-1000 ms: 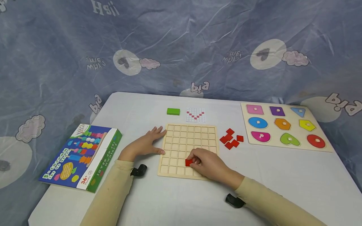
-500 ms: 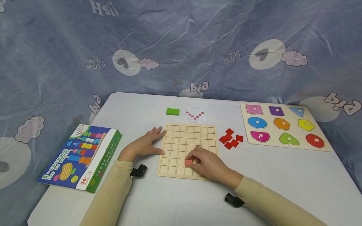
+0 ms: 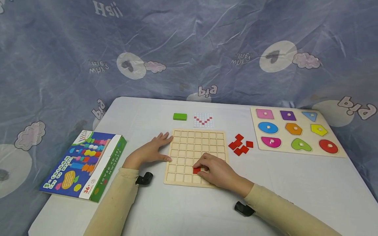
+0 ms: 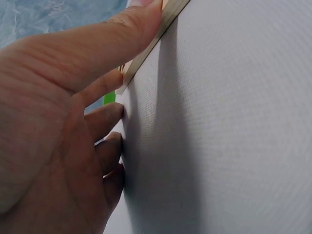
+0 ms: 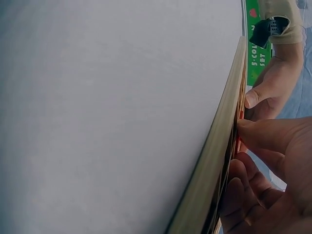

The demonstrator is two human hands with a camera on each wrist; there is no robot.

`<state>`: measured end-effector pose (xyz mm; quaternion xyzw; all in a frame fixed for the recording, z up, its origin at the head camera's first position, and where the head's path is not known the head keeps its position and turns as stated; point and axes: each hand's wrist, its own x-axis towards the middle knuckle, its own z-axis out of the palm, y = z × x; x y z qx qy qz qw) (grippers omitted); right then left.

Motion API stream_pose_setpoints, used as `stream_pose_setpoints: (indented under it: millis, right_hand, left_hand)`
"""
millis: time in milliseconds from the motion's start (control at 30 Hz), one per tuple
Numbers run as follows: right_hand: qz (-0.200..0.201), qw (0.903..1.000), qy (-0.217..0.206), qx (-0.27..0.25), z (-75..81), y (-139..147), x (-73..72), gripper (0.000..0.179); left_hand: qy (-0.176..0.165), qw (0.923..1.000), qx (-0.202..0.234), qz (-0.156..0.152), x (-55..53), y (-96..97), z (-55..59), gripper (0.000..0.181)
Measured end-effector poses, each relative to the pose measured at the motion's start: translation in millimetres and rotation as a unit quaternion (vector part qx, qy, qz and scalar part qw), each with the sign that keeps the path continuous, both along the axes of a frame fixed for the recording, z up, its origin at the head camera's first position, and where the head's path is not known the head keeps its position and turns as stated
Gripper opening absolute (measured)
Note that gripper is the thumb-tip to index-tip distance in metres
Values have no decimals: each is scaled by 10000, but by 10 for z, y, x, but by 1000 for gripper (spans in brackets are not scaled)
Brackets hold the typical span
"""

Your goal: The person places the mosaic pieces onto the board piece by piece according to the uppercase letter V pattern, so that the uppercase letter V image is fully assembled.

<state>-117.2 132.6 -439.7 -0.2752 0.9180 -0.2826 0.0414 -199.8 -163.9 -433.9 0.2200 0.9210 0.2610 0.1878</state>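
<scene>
A wooden grid board (image 3: 178,178) with square cells lies flat at the middle of the table. My right hand (image 3: 218,170) is over its lower right part, thumb and fingertips pinching a small red square tile (image 3: 196,170) at a cell in the second row from the near edge. The right wrist view shows the thumb and fingertips close on the board's surface, a bit of red between them. My left hand (image 3: 151,150) rests with spread fingers at the board's left edge. In the left wrist view its thumb (image 4: 131,29) touches the wooden rim.
Several loose red tiles (image 3: 240,145) lie right of the board. Beyond it are a pattern card (image 3: 203,120) with a red V and a green block (image 3: 179,117). A shape puzzle board (image 3: 284,144) is at right, a bead-set box (image 3: 82,164) at left.
The red tile tilted in the right fingertips, catching the light half a second ago, and looks darker again now. The right hand shifted very slightly; the left hand stayed on the board's edge.
</scene>
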Motion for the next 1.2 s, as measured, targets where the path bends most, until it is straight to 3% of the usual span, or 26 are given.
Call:
stream_pose_setpoints:
  millis: [233,600,1200]
  right_hand:
    - [-6,10000,-76,54,28,21,2,26]
    - [64,9989,-191,-414,67,116,-17,25]
    - [-298,9983,-203,-461,120,417,-18,40]
  left_hand:
    - [-39,10000,16,15,-5,7,3,100]
    - [8,10000,-17,7,-13,12,-6,101]
    - [11,10000,-24,-4,-20,-7,-52,101]
